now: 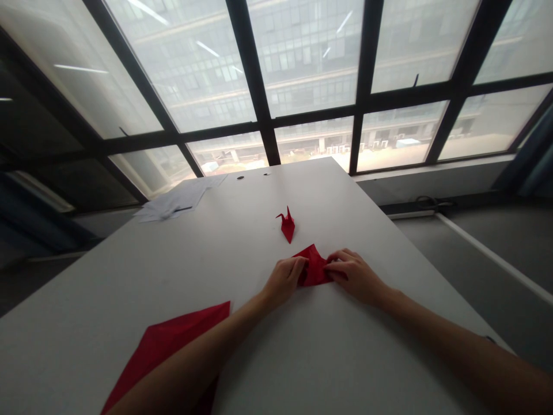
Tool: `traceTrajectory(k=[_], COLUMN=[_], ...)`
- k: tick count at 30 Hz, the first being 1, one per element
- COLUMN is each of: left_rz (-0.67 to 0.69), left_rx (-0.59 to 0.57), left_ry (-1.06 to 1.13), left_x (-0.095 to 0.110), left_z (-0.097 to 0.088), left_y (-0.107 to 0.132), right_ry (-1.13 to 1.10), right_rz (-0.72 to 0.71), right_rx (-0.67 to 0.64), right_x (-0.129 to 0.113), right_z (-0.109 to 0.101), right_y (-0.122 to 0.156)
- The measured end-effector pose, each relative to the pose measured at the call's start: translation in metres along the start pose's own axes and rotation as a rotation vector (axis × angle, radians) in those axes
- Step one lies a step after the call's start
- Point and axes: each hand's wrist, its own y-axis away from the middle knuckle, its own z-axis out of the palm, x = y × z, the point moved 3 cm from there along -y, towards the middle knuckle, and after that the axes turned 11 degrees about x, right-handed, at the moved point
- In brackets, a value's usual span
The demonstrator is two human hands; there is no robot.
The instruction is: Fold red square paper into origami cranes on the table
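Observation:
A partly folded sheet of red origami paper [317, 270] lies on the white table [345, 340] between my hands. My left hand [283, 279] grips its left side, with thumb and fingers closed on the paper. At the right side, my right hand [355, 275] pinches the paper's edge between thumb and fingers. Just beyond the paper stands a finished red paper crane [288, 226], touched by neither hand. A larger red sheet [173, 337] rests at the lower left, partly hidden under my left forearm.
Loose white papers [181, 199] are spread at the table's far left, with a dark pen-like object [184, 208] on them. Dark round cable holes [241, 178] sit near the far edge. Framed windows [309, 57] rise behind the table. A white pole or conduit [492, 253] runs along the floor at right.

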Motion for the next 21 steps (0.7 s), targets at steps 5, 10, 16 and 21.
traceTrajectory(k=[5,10,16,21], left_rz=[-0.329,-0.481,-0.309,0.022], left_rx=[-0.058,-0.165,-0.219,-0.167], left_ry=[0.398,0.490,0.331,0.018], left_x=[-0.010,-0.005,0.002,0.010], left_z=[-0.001,-0.006,-0.003,0.000], left_y=[-0.021,-0.029,-0.025,-0.019], right_ry=[-0.030,-0.044,-0.046,-0.057], right_rz=[-0.030,-0.039,-0.043,-0.028], right_rx=[-0.014,-0.030,-0.012,-0.016], right_x=[-0.001,-0.001,-0.004,-0.004], right_z=[0.000,0.000,0.000,0.001], right_y=[-0.002,-0.002,-0.003,-0.003])
